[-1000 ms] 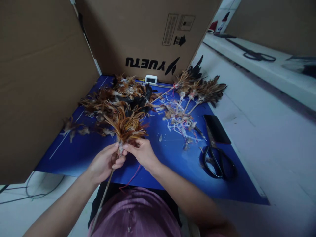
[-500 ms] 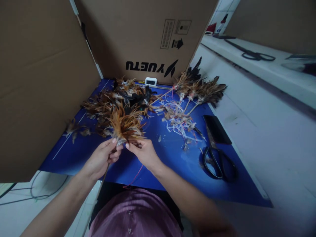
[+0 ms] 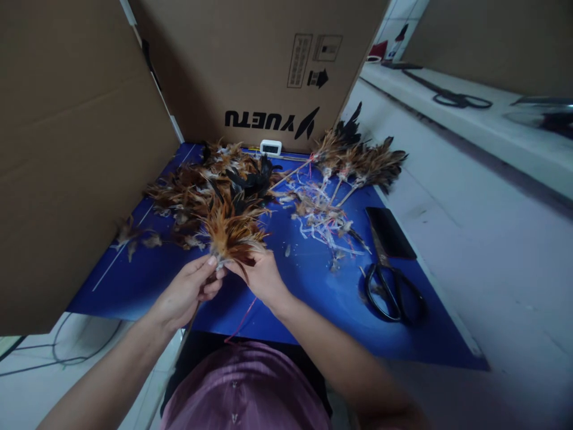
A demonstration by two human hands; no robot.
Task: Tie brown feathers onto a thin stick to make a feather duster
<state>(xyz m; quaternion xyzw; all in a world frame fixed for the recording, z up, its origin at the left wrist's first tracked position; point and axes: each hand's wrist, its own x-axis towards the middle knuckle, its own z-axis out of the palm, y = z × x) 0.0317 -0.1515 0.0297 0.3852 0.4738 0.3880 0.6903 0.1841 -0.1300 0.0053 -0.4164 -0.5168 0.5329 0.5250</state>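
Note:
My left hand (image 3: 190, 289) is closed round the base of a feather duster (image 3: 228, 233), with its thin stick slanting down below my fingers toward my lap. Orange-brown feathers fan out away from me above the grip. My right hand (image 3: 262, 272) pinches brown feathers at the right side of the same base, close beside my left fingertips. Some of the right fingers are hidden behind the feathers. A pink string (image 3: 242, 319) hangs below the right hand toward my lap.
Beyond my hands lies a heap of brown and black feathers (image 3: 179, 185). Several feather-topped sticks (image 3: 358, 161) rest at the back right, near tangled string scraps (image 3: 322, 221). Black-handled scissors (image 3: 385, 292) and a dark phone-like slab (image 3: 394, 233) lie right. Cardboard (image 3: 192, 65) walls the back.
My right hand has shifted slightly left against the base, and the held feathers have turned a little. The whole view has moved slightly. Both hands keep their grip.

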